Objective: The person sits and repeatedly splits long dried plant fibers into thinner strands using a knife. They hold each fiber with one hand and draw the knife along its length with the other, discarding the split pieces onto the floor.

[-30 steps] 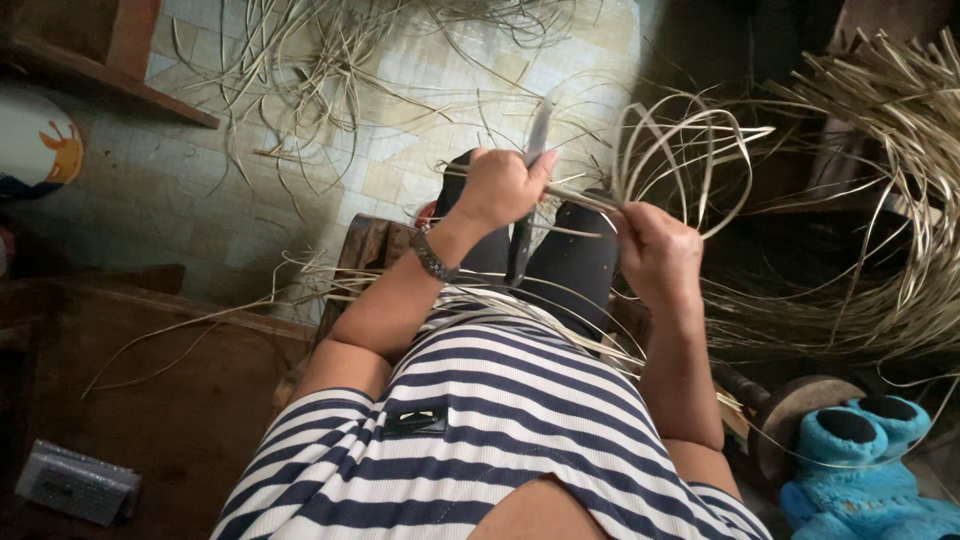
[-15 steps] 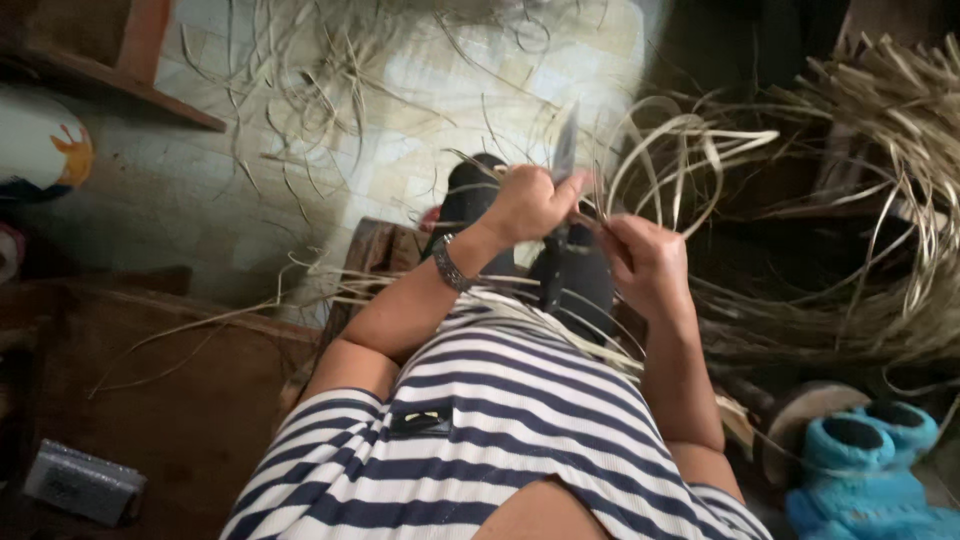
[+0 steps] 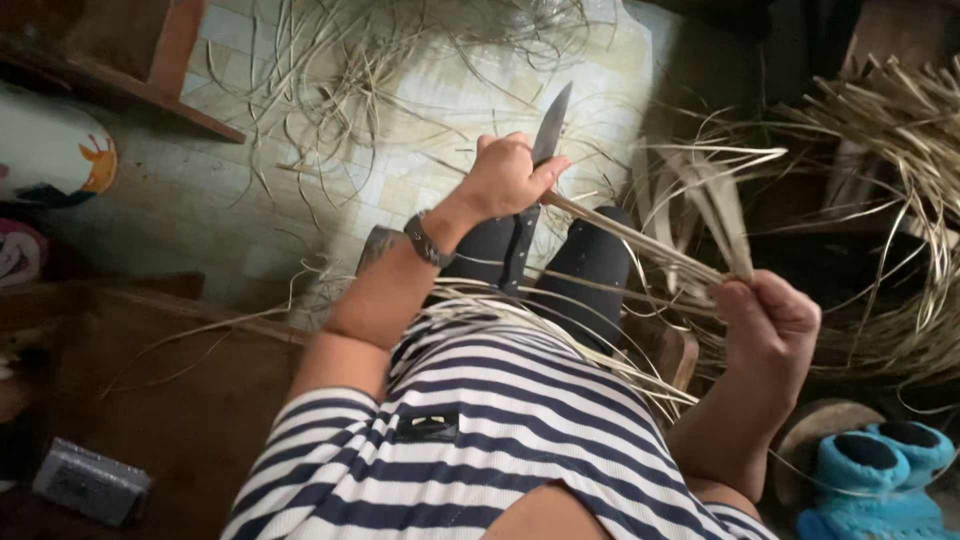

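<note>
The person sits in a striped shirt (image 3: 500, 440), knees in dark trousers (image 3: 590, 265) just past the shirt's hem. Left hand (image 3: 510, 178) — fist closed tight round the handle of a knife (image 3: 551, 125), blade pointing up and away from the knees, thumb pressed by the blade's base. A dark wristband (image 3: 428, 240) sits on that wrist. Right hand (image 3: 768, 312), off to the right of the knees, is curled shut on a pale cane strip (image 3: 630, 238), pinching it together with a few looped strands (image 3: 715, 200) that rise above the fingers. The strip runs taut from the right hand straight to the knife, meeting the blade just beside the left thumb, above the knees. More split strips lie across the lap, touching the shirt. Beyond the knees — loose shavings (image 3: 400, 90) scattered over the tiled floor (image 3: 240, 200). Right of the knees, a big heap of coiled cane (image 3: 890, 180). Blue slippers (image 3: 880, 470) sit near the right elbow. A small grey box (image 3: 90, 482) lies well left of the shirt on a brown surface.
</note>
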